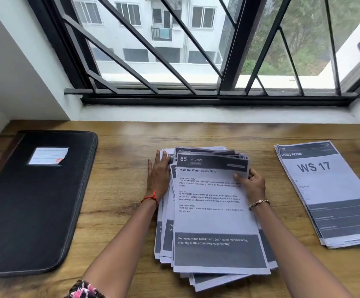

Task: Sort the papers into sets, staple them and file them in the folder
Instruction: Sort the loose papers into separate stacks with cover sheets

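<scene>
Papers (pixel 213 220), printed sheets with dark header and footer bands, are lying in a loose, fanned pile near the middle of the table (pixel 118 168)'s near edge. The left hand (pixel 158 177) is resting flat on the pile's left side, fingers straight. The right hand (pixel 253 186) is pinching the top sheet (pixel 209 190)'s right edge, thumb on top. A second stack (pixel 329 194) is sitting by the table's right edge, and the black folder (pixel 35 201) by its left.
</scene>
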`<state>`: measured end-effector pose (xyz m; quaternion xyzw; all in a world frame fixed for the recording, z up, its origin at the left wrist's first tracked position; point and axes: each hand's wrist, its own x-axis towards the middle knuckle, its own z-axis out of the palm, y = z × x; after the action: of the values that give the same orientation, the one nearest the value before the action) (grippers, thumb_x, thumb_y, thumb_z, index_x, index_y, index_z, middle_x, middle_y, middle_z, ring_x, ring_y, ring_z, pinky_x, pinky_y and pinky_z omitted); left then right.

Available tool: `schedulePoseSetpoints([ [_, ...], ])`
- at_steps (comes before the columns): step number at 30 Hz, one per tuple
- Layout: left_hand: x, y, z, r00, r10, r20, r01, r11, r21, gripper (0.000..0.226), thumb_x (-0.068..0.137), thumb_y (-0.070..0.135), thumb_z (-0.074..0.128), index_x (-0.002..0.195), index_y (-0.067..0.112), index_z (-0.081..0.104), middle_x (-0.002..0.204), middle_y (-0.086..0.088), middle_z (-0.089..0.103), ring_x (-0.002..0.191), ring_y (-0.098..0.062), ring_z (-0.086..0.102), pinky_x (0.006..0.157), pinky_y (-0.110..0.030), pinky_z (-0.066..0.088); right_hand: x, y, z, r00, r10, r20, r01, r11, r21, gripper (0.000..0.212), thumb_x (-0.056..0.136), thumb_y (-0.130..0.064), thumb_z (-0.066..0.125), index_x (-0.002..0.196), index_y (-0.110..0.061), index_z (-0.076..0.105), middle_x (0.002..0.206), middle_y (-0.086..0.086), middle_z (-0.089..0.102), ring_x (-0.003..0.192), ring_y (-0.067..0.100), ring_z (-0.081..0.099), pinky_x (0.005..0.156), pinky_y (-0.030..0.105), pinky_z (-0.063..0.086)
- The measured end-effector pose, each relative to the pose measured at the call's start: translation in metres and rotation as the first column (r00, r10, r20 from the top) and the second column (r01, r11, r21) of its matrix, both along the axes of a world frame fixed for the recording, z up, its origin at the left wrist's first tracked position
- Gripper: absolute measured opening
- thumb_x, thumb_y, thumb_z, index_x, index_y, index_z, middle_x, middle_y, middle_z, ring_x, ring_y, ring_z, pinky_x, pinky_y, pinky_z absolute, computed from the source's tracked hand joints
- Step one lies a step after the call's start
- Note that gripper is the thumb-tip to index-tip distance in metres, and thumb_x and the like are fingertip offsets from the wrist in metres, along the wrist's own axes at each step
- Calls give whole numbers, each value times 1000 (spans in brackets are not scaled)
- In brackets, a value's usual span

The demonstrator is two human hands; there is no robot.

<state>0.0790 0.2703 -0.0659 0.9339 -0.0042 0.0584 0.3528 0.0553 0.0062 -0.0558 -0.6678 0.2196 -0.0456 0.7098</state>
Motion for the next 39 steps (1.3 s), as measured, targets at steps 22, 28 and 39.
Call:
schedulePoseSetpoints([
  [22, -25, -6, 37, 962, -66, -264, -169, 613, -772, 50, 75, -5, 71, 120, 6, 52, 96, -4, 67, 89, -19, 65, 75, -23, 52, -3, 4, 5, 1000, -3, 18, 3, 1000, -1, 31, 75, 11, 66, 89, -16, 60, 88, 2, 65, 71, 7, 65, 67, 16, 55],
  [28, -27, -2, 40, 930, -307, -204, 45, 643, -764, 55, 74, -11, 69, 123, 7, 53, 116, -10, 64, 107, -19, 62, 91, -27, 51, -3, 4, 14, 999, 37, -20, -37, 999, 13, 24, 79, 8, 64, 96, -8, 58, 87, 3, 64, 69, 8, 65, 61, 14, 55],
  [39, -20, -3, 88, 950, -306, -69, 65, 407, -911, 37, 75, 3, 60, 111, 10, 54, 94, -3, 66, 87, -16, 66, 73, -28, 55, 4, -1, 66, 964, 263, 26, -264, 965, 11, 87, 13, -53, 89, 85, -13, 65, 80, -1, 73, 73, 11, 68, 65, 23, 56],
])
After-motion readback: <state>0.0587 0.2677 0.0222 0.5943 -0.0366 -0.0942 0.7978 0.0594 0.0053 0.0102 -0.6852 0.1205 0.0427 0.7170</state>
